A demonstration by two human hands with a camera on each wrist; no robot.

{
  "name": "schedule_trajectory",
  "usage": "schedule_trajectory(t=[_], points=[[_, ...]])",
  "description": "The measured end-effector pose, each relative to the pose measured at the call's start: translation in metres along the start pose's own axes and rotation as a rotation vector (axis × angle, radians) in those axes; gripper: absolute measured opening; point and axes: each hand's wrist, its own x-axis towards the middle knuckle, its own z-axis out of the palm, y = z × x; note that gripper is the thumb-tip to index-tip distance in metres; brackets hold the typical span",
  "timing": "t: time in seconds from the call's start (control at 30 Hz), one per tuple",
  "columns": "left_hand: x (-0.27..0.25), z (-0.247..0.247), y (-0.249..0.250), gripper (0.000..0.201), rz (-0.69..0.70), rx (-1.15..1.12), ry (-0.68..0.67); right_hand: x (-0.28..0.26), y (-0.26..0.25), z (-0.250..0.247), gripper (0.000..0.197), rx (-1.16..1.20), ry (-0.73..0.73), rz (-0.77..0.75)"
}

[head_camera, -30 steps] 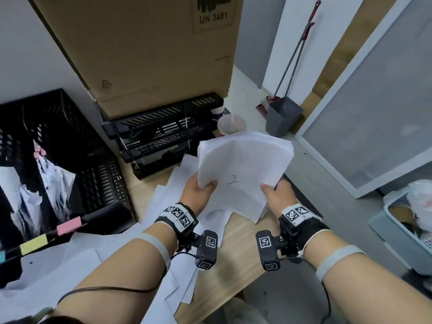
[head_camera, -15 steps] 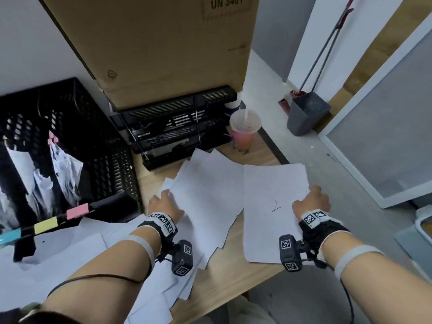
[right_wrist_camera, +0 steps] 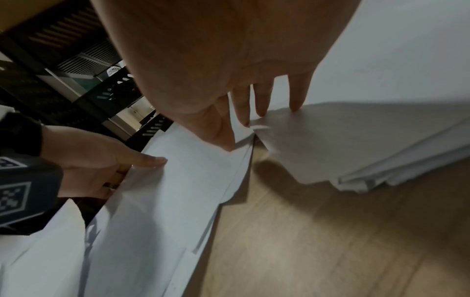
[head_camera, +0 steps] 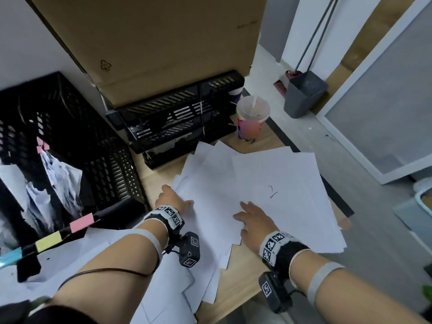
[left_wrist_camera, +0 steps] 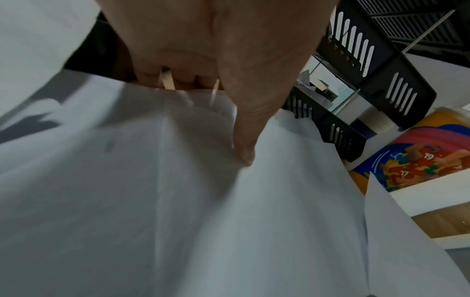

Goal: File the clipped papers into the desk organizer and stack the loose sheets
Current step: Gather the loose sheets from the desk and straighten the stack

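A neat stack of white sheets [head_camera: 287, 197], its top page marked "2", lies on the wooden desk [head_camera: 236, 284]. My right hand [head_camera: 253, 218] rests open on its near left corner, fingers [right_wrist_camera: 296, 96] straight, thumb on the neighbouring pile. That fanned pile of loose sheets [head_camera: 210, 183] lies to the left. My left hand [head_camera: 174, 199] grips its left edge, thumb [left_wrist_camera: 241, 140] on top and fingers under. The black desk organizer [head_camera: 105, 160] at the left holds clipped papers [head_camera: 58, 174] with a pink clip.
A black letter tray [head_camera: 182, 122] stands behind the papers under a large cardboard box [head_camera: 152, 43]. A lidded drink cup [head_camera: 251, 122] stands by the desk's far right edge. More sheets [head_camera: 70, 260] lie at the near left. Beyond the desk edge a dustpan [head_camera: 304, 94] stands on the floor.
The stack, held up in both hands a second ago, now lies on the desk. My right hand has slid from its right edge to its near left corner. My left hand stays on the loose pile.
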Motion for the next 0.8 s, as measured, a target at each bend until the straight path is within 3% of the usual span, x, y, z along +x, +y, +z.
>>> schedule_trajectory(t=[0.13, 0.23, 0.37, 0.53, 0.6, 0.73, 0.8], points=[[0.006, -0.006, 0.003, 0.045, 0.160, 0.000, -0.111, -0.003, 0.002, 0.000, 0.057, 0.032, 0.094, 0.048], [0.006, -0.010, 0.002, 0.021, 0.199, -0.182, -0.177, -0.006, 0.008, -0.002, 0.063, 0.025, 0.183, 0.155], [0.006, -0.031, 0.004, 0.032, 0.245, -0.304, -0.045, -0.013, 0.014, -0.006, 0.070, -0.008, 0.202, 0.275], [-0.005, -0.068, -0.006, 0.031, 0.438, -0.541, 0.051, -0.013, 0.000, -0.023, 0.062, 0.019, 0.192, 0.299], [-0.015, -0.081, -0.011, 0.032, 0.514, -0.598, 0.071, -0.006, -0.018, -0.044, 0.066, 0.246, 0.217, 0.290], [-0.037, -0.107, -0.017, 0.041, 0.573, -0.784, 0.089, 0.012, -0.044, -0.091, 0.093, 0.737, 0.239, 0.159], [-0.049, -0.119, -0.016, 0.041, 0.595, -0.888, 0.088, 0.010, -0.065, -0.117, 0.062, 0.800, 0.313, 0.069]])
